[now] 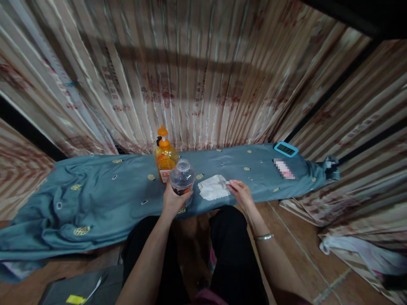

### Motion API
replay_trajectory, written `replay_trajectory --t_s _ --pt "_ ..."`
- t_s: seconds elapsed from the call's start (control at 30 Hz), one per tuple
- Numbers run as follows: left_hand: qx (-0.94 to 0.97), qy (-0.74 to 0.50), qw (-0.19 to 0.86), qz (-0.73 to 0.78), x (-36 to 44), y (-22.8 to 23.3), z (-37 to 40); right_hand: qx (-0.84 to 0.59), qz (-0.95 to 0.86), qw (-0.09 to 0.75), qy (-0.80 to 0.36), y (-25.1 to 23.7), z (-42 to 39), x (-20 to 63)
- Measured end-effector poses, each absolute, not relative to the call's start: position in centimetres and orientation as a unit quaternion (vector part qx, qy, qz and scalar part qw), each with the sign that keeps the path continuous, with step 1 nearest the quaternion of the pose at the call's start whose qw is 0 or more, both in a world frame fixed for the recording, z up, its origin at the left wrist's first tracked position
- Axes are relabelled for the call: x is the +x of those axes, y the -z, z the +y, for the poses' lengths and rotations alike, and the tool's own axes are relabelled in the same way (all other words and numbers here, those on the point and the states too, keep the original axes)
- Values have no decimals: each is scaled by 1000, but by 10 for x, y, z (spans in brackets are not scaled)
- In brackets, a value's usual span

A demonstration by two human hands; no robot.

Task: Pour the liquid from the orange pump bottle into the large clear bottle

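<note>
Striped beige curtains (203,76) hang on all sides of a low surface covered by a rumpled teal cloth (95,190) with small yellow motifs, above brown floor tiles (295,245). On the cloth, an orange pump bottle (165,156) stands just behind a clear plastic jar (182,180), which the left hand (173,201) grips around its lower body. The right hand (241,192) pinches the edge of a white folded cloth (213,187) just right of the jar. A blue-framed digital clock (286,149) lies far right.
</note>
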State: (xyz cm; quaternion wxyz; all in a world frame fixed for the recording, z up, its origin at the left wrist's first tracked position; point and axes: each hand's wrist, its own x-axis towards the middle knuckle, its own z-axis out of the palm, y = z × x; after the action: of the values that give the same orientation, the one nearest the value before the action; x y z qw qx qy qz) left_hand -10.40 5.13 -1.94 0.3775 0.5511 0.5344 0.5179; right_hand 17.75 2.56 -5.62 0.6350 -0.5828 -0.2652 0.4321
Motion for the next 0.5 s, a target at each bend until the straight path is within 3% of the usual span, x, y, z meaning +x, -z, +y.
replay_trajectory --t_s 0.23,0.5 --pt "559 -510 371 538 -106 22 52 -756 -307 531 -229 77 64 232" --pt "568 -508 372 531 -106 23 50 -793 -398 442 -131 102 67 224"
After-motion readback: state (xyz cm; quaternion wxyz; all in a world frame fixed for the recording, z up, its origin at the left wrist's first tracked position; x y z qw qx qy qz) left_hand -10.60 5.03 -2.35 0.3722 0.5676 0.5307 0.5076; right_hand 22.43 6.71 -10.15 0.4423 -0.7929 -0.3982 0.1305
